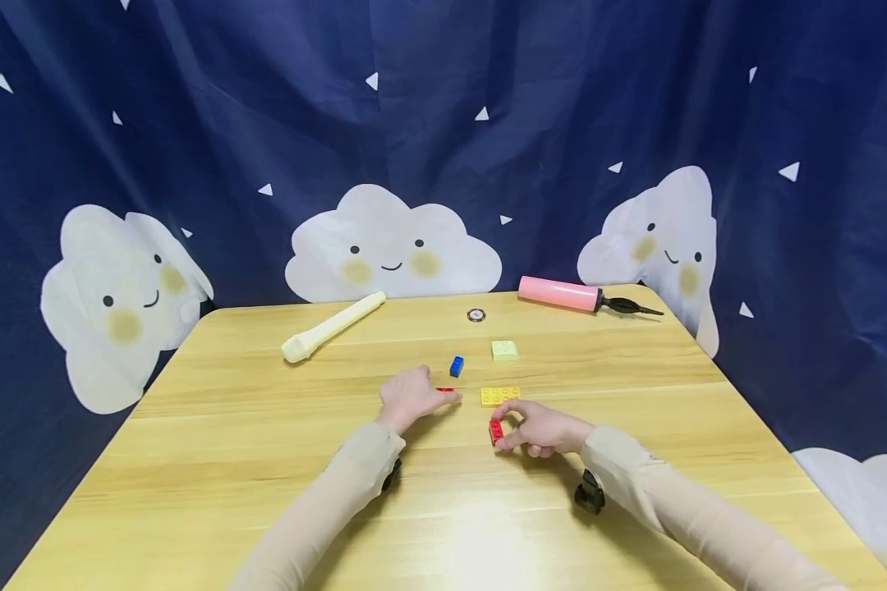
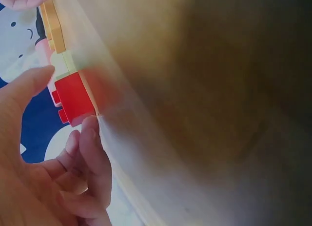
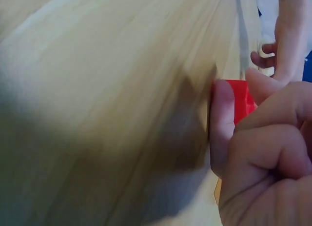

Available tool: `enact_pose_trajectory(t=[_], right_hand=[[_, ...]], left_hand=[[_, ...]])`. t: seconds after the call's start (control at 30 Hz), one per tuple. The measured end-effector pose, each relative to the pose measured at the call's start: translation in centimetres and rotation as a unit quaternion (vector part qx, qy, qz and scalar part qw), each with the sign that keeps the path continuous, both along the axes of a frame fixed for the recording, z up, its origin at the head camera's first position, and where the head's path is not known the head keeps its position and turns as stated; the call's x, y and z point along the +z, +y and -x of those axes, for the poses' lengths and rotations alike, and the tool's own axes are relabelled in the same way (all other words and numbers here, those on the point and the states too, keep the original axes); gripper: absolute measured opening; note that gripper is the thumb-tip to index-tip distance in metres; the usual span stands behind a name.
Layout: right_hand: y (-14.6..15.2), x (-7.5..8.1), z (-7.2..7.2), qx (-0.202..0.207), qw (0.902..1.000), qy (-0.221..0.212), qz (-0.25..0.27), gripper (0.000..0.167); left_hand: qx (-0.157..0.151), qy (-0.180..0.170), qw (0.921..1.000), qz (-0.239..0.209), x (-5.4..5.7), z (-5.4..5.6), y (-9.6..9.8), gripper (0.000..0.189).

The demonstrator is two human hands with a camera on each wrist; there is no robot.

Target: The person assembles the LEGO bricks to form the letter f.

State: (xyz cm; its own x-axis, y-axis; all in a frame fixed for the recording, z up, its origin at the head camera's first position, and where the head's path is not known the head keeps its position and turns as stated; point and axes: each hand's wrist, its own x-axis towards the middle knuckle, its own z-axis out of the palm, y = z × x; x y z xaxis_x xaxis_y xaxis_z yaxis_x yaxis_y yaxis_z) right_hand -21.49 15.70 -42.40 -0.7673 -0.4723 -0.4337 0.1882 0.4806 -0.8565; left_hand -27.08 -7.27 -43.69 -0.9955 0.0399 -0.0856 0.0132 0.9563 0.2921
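Observation:
My right hand [image 1: 543, 428] pinches a red toy brick [image 1: 496, 432] between thumb and index finger, low over the table. In the right wrist view, part of that red brick [image 3: 243, 100] shows between the fingertips. Around a second red brick [image 1: 445, 389], my left hand [image 1: 412, 397] has its thumb extended. The left wrist view shows this brick [image 2: 75, 99] with a fingertip at its lower edge and the thumb tip slightly apart from it. Just beyond the right hand lies a yellow studded brick [image 1: 499, 396]. Behind the left hand is a blue brick [image 1: 456, 366].
A pale green brick [image 1: 504, 350] lies behind the yellow one. Farther back are a cream microphone-shaped object [image 1: 333, 328], a small round chip [image 1: 476, 315] and a pink hand pump [image 1: 562, 294]. The wooden table [image 1: 214, 427] ends at a dark blue curtain [image 1: 429, 148].

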Motion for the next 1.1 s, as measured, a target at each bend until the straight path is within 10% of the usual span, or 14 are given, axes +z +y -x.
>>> enact_pose_trajectory(t=[0.33, 0.83, 1.1], right_hand=[[-0.9, -0.2, -0.2, -0.016, 0.9991, 0.036, -0.018, 0.030], [-1.2, -0.1, -0.2, 0.000, 0.9981, 0.059, 0.015, 0.030], [-2.8, 0.3, 0.3, 0.002, 0.9951, 0.096, 0.024, 0.036]], left_hand=[[-0.009, 0.042, 0.9989, -0.019, 0.1, 0.0, -0.4, 0.035], [-0.202, 0.001, 0.9759, -0.082, -0.1, -1.2, -0.7, 0.029], [-0.236, -0.004, 0.9692, -0.070, 0.1, -2.2, 0.5, 0.027]])
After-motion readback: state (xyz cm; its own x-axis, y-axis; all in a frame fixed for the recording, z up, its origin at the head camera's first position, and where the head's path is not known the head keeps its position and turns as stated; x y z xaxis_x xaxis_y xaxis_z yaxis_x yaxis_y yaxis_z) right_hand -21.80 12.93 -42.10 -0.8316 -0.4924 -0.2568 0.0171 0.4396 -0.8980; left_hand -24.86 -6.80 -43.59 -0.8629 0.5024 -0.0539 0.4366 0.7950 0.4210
